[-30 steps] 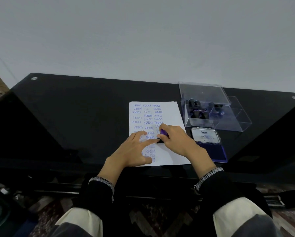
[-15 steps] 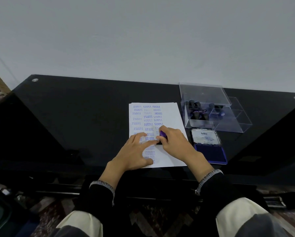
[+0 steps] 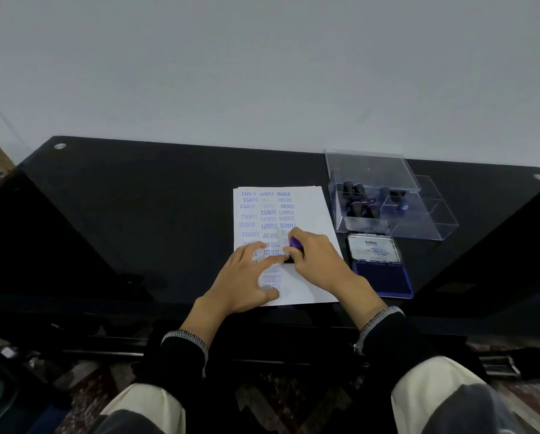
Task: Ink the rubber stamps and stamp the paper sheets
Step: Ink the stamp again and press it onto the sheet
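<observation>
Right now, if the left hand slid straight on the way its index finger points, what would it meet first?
The stamp that the right hand is gripping on the paper. The left hand lies flat, its index finger aimed right at the stamp's base and seemingly already touching it, though contact is hard to confirm.

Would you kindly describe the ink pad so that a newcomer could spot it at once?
On the black table, look right of the paper, just in front of the clear box of stamps. The ink pad lies open there: a flat blue case, its labelled lid folded back, unlike the see-through box.
</observation>
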`<action>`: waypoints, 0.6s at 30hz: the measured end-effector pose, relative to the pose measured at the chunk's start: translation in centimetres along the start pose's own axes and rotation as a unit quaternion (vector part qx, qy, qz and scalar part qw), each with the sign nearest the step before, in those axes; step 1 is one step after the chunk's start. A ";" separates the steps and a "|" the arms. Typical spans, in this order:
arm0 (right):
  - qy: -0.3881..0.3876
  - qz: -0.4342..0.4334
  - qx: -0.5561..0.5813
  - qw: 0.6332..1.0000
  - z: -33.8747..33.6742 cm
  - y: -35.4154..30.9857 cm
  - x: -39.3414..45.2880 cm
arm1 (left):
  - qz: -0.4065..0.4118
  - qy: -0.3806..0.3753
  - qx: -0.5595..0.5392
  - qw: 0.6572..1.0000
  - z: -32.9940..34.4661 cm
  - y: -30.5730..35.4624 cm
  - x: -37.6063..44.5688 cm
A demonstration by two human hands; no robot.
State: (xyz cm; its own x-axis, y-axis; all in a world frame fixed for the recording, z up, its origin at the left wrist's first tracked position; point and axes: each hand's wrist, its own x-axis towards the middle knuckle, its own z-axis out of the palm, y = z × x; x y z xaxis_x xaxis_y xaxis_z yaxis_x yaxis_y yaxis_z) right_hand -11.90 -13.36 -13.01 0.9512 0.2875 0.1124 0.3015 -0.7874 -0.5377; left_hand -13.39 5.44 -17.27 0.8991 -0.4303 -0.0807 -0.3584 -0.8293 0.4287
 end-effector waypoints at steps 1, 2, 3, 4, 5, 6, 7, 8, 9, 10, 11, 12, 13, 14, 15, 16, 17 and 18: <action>0.012 -0.005 -0.003 1.000 0.3 0.0 -0.4 | 0.002 0.003 0.000 1.000 0.1 0.0 0.0; 0.022 -0.008 -0.007 1.000 0.6 0.1 -0.8 | 0.003 0.008 -0.001 1.000 0.1 0.0 -0.1; 0.030 -0.009 -0.009 0.999 0.8 0.1 -1.1 | 0.005 0.011 -0.004 1.000 0.2 0.0 -0.1; 0.032 -0.009 -0.011 0.999 0.8 0.1 -1.2 | 0.007 0.014 -0.005 1.000 0.2 0.0 -0.2; 0.029 -0.009 -0.011 0.999 0.7 0.0 -1.1 | 0.008 0.013 -0.004 1.000 0.1 0.0 -0.2; 0.023 -0.008 -0.008 1.000 0.6 0.0 -0.9 | 0.009 0.009 -0.001 1.000 0.1 0.0 -0.2; 0.014 -0.004 -0.004 1.000 0.3 0.0 -0.6 | 0.009 0.003 0.004 1.000 0.0 0.0 -0.1; 0.003 0.002 0.001 1.000 0.0 -0.1 -0.3 | 0.010 0.000 0.008 1.000 0.0 0.0 -0.1; -0.008 0.009 0.005 1.000 -0.2 -0.1 0.1 | 0.012 0.001 0.009 1.000 0.0 0.0 -0.1; -0.017 0.016 0.008 1.000 -0.4 -0.1 0.4 | 0.013 0.006 0.007 1.000 0.0 -0.1 -0.1; -0.023 0.020 0.007 1.000 -0.5 -0.2 0.7 | 0.012 0.014 0.003 1.000 0.1 -0.1 -0.1; -0.025 0.022 0.007 0.999 -0.6 -0.2 0.8 | 0.011 0.019 0.001 1.000 0.2 -0.1 -0.1; -0.023 0.023 0.007 0.999 -0.6 -0.2 0.7 | 0.009 0.022 0.003 1.000 0.3 -0.2 -0.1; -0.017 0.022 0.009 1.000 -0.4 -0.2 0.5 | 0.007 0.022 0.007 1.000 0.4 -0.2 0.0; -0.007 0.017 0.008 1.000 -0.2 -0.2 0.2 | 0.006 0.022 0.012 1.000 0.5 -0.3 0.0; 0.005 0.011 0.006 1.000 0.0 -0.2 -0.2 | 0.006 0.023 0.016 1.000 0.5 -0.4 0.1; 0.016 0.005 0.003 1.000 0.3 -0.1 -0.6 | 0.007 0.026 0.018 0.999 0.6 -0.4 0.0; 0.025 0.000 -0.001 1.000 0.6 -0.1 -0.9 | 0.008 0.031 0.017 0.999 0.6 -0.4 0.0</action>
State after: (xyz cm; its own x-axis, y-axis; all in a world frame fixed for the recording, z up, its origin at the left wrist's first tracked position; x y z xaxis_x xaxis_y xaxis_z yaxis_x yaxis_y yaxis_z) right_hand -12.85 -13.22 -13.53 0.9531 0.2600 0.1549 0.3021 -0.7878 -0.5367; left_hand -13.40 5.48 -18.00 0.9065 -0.4218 -0.0181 -0.3803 -0.8344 0.3991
